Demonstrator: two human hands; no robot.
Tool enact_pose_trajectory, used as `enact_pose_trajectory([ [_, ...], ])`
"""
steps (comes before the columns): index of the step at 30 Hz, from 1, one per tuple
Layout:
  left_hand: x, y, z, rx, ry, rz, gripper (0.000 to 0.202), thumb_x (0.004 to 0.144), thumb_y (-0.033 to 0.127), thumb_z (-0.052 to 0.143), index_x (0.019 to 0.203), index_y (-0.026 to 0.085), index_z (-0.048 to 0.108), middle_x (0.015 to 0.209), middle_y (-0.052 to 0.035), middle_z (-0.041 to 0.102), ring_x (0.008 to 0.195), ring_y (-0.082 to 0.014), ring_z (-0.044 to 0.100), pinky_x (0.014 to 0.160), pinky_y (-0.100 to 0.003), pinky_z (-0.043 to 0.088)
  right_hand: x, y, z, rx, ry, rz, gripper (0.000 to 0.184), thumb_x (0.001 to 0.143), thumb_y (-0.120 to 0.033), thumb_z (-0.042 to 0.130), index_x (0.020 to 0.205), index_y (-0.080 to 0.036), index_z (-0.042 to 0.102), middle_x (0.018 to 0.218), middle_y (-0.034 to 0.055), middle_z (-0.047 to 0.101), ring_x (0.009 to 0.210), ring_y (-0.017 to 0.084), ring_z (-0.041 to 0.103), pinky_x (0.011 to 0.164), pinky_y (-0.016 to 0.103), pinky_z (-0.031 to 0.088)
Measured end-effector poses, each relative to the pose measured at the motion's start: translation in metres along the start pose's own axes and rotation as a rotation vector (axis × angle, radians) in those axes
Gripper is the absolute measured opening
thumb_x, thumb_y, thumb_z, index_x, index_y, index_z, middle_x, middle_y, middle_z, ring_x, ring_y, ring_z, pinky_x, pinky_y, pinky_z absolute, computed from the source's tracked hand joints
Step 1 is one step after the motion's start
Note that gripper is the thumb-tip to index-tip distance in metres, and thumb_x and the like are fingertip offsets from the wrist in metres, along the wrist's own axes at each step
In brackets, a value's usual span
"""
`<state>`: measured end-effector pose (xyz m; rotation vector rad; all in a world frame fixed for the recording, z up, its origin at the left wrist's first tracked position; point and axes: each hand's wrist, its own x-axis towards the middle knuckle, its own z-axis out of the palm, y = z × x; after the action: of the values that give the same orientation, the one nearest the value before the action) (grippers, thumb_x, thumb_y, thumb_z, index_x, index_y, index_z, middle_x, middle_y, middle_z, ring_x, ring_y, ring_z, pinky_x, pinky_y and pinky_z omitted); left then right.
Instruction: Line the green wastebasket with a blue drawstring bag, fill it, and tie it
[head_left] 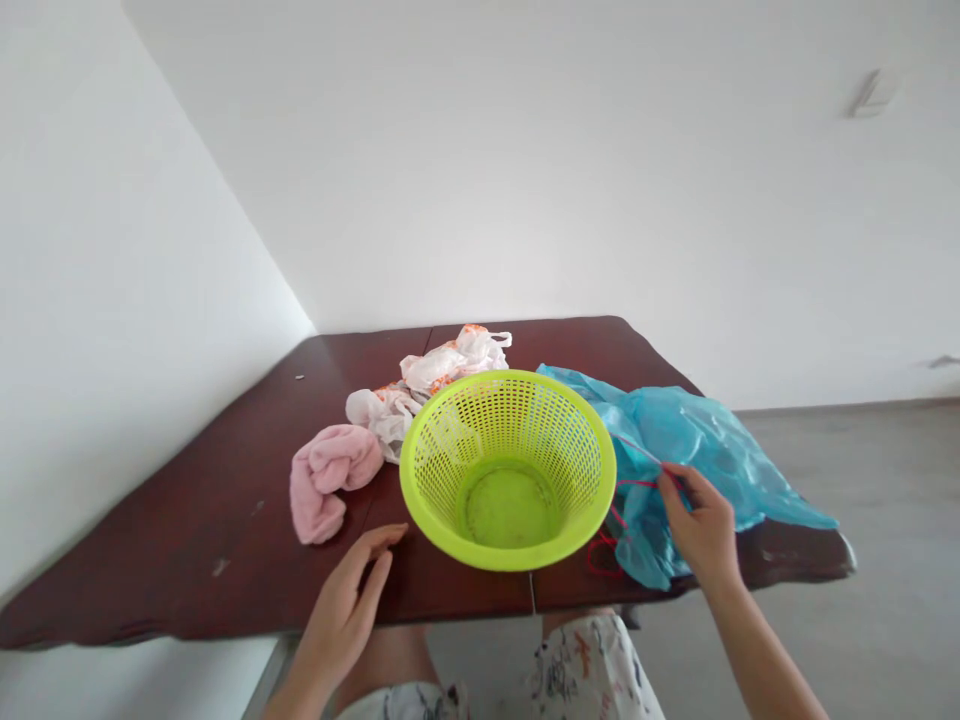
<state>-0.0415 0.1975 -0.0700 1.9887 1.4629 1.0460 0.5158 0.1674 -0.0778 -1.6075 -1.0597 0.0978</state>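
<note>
A lime-green plastic basket [510, 500] with perforated sides stands upright near the table's front edge, its inside bare. My left hand [356, 580] rests at the edge to the left of it, fingers stretched out and holding nothing, the fingertips close to the rim. Over on the right, my right hand [697, 515] pinches a thin red string [637, 483] above a crumpled blue plastic bag [675, 430]. Part of the string lies in loops on the table beside the basket. Whether it is fixed to the bag I cannot tell.
A rumpled pink cloth [330, 475] lies left of the basket. White plastic bags with orange print [450, 362] are bunched behind it. The dark red-brown table [225, 520] meets white walls at the left and back. My knees are under its front edge.
</note>
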Motion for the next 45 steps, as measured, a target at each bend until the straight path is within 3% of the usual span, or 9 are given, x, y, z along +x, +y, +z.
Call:
enact_pose_trajectory([
  [3, -0.003, 0.0, 0.013, 0.125, 0.008, 0.04, 0.039, 0.122, 0.054, 0.054, 0.137, 0.03, 0.081, 0.143, -0.0073, 0.086, 0.134, -0.0343, 0.082, 0.122, -0.057, 0.067, 0.02, -0.02, 0.013, 0.017, 0.096, 0.009, 0.045, 0.106, -0.062, 0.071, 0.116, -0.02, 0.085, 0.1, 0.0088, 0.086, 0.091, 0.029, 0.079, 0.088, 0.043, 0.065],
  [6, 0.003, 0.007, 0.021, 0.256, 0.029, 0.102, 0.037, 0.123, 0.051, 0.052, 0.134, 0.031, 0.081, 0.137, -0.007, 0.087, 0.13, -0.0356, 0.081, 0.118, -0.058, 0.066, 0.02, -0.031, 0.031, -0.106, -0.131, -0.136, 0.057, 0.11, -0.065, 0.063, 0.142, -0.02, 0.08, 0.133, 0.0168, 0.086, 0.124, 0.037, 0.08, 0.113, 0.056, 0.063],
  [9, 0.004, 0.012, 0.024, 0.31, 0.042, 0.167, 0.033, 0.123, 0.046, 0.051, 0.131, 0.032, 0.08, 0.138, -0.006, 0.086, 0.132, -0.0359, 0.08, 0.117, -0.058, 0.064, -0.004, -0.02, 0.047, -0.333, -0.381, -0.242, 0.078, 0.111, -0.066, 0.061, 0.175, -0.021, 0.059, 0.179, 0.0229, 0.061, 0.166, 0.045, 0.058, 0.138, 0.07, 0.043],
  [11, 0.002, 0.012, 0.025, 0.31, 0.042, 0.194, 0.032, 0.124, 0.044, 0.051, 0.128, 0.032, 0.08, 0.14, -0.0055, 0.086, 0.132, -0.0351, 0.079, 0.117, -0.057, 0.064, -0.024, -0.008, 0.054, -0.45, -0.442, -0.234, 0.087, 0.112, -0.067, 0.059, 0.184, -0.02, 0.049, 0.189, 0.0232, 0.048, 0.176, 0.046, 0.045, 0.144, 0.074, 0.033],
  [17, 0.001, 0.009, 0.023, 0.316, 0.018, 0.225, 0.032, 0.125, 0.04, 0.048, 0.127, 0.03, 0.079, 0.142, -0.0075, 0.084, 0.133, -0.0351, 0.078, 0.118, -0.058, 0.062, -0.043, -0.005, 0.06, -0.594, -0.495, -0.201, 0.09, 0.116, -0.074, 0.051, 0.185, -0.017, 0.048, 0.196, 0.0225, 0.037, 0.184, 0.043, 0.032, 0.15, 0.07, 0.019],
  [20, 0.0, 0.009, 0.024, 0.318, 0.019, 0.228, 0.032, 0.125, 0.039, 0.047, 0.127, 0.029, 0.078, 0.143, -0.0077, 0.083, 0.133, -0.0348, 0.077, 0.119, -0.058, 0.06, -0.039, -0.015, 0.058, -0.614, -0.525, -0.189, 0.089, 0.118, -0.071, 0.049, 0.188, -0.016, 0.044, 0.196, 0.0229, 0.036, 0.184, 0.043, 0.032, 0.15, 0.068, 0.019],
  [28, -0.004, 0.016, 0.021, 0.329, 0.011, 0.265, 0.03, 0.123, 0.036, 0.047, 0.127, 0.027, 0.075, 0.144, -0.0096, 0.082, 0.132, -0.0353, 0.077, 0.118, -0.058, 0.061, -0.039, -0.029, 0.045, -0.593, -0.585, -0.205, 0.086, 0.121, -0.058, 0.05, 0.196, -0.031, 0.019, 0.199, 0.0171, 0.031, 0.184, 0.041, 0.032, 0.149, 0.063, 0.024],
  [41, -0.015, 0.018, 0.027, 0.337, 0.067, 0.286, 0.031, 0.121, 0.033, 0.048, 0.131, 0.026, 0.076, 0.148, -0.0128, 0.082, 0.134, -0.036, 0.079, 0.12, -0.06, 0.064, -0.038, -0.033, 0.042, -0.61, -0.634, -0.232, 0.069, 0.124, -0.052, 0.045, 0.191, -0.035, 0.039, 0.197, 0.013, 0.039, 0.183, 0.038, 0.036, 0.149, 0.064, 0.027],
  [45, -0.015, 0.02, 0.03, 0.351, 0.089, 0.275, 0.032, 0.121, 0.032, 0.047, 0.131, 0.026, 0.077, 0.148, -0.0124, 0.083, 0.135, -0.0363, 0.08, 0.12, -0.06, 0.064, -0.038, -0.025, 0.047, -0.606, -0.593, -0.214, 0.063, 0.123, -0.051, 0.046, 0.181, -0.032, 0.059, 0.196, 0.0108, 0.041, 0.183, 0.039, 0.037, 0.149, 0.067, 0.028],
])
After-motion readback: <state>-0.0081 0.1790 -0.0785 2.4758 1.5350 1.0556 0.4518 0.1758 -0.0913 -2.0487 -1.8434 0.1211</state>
